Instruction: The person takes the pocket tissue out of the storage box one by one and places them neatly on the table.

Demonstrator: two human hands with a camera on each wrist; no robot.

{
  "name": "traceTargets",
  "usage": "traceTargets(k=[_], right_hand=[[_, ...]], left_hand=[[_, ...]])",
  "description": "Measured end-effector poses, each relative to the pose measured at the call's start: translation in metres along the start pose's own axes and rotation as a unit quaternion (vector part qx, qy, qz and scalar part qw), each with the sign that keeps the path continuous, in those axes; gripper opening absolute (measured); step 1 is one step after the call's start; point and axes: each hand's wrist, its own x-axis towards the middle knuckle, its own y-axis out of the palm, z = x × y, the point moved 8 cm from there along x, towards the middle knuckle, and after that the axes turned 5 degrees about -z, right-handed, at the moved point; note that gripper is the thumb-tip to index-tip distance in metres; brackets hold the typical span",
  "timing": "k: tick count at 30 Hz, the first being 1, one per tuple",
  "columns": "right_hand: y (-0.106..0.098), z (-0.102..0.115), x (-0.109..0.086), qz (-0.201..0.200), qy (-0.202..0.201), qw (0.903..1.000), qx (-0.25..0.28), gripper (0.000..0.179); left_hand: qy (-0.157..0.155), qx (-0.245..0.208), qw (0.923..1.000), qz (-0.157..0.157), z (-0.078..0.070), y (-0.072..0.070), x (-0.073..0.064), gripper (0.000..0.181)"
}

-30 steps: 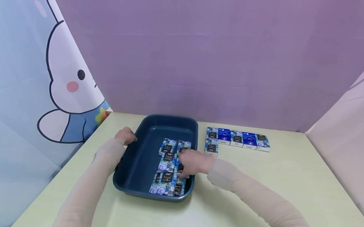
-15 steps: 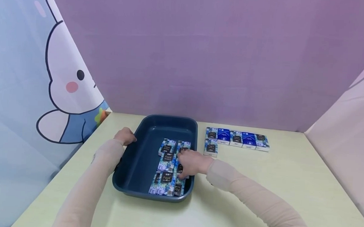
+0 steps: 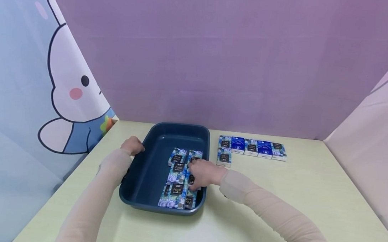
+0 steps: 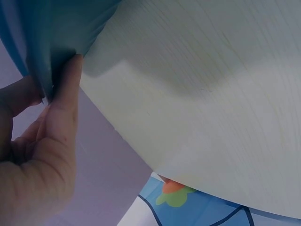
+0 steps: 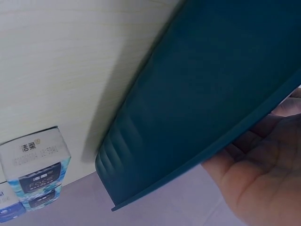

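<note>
A dark blue plastic basin (image 3: 151, 162) stands on the table, holding several flower-printed tissue packs (image 3: 177, 173) along its right side. At its left edge my left hand (image 3: 133, 145) pinches the rim; the left wrist view shows thumb and fingers on both sides of the basin wall (image 4: 70, 28). My right hand (image 3: 205, 173) reaches over the right rim, its thumb and fingers spanning one tissue pack (image 3: 189, 180) in the right column. In the right wrist view the right hand (image 5: 263, 169) is behind the basin's outer wall (image 5: 188, 103), which hides most of its fingers.
Right of the basin, a row of tissue packs (image 3: 251, 148), flowered and plain blue ones alternating, lies near the purple back wall (image 3: 215, 64). Another flowered pack (image 3: 224, 157) sits in front of the row's left end. A printed cloth (image 3: 21, 93) closes off the left side.
</note>
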Motion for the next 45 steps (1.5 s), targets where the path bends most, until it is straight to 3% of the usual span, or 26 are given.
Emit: traceTargets(k=[5, 13, 28, 45], right_hand=[[-0.001, 0.0, -0.001, -0.001, -0.006, 1.0, -0.002, 0.083], [-0.008, -0.001, -0.005, -0.009, -0.005, 0.9999, -0.003, 0.083], [-0.028, -0.004, -0.013, -0.018, 0.004, 0.9998, 0.012, 0.085], [-0.046, -0.027, -0.024, -0.038, 0.035, 0.9982, 0.03, 0.088]], left_hand=[[0.011, 0.007, 0.9999, -0.008, -0.013, -0.004, -0.015, 0.039], [0.007, 0.007, 0.9999, -0.008, -0.01, -0.002, -0.009, 0.038], [-0.001, -0.003, 1.0, -0.001, -0.008, -0.002, -0.009, 0.04], [0.004, -0.003, 1.0, -0.002, -0.005, -0.001, -0.005, 0.039]])
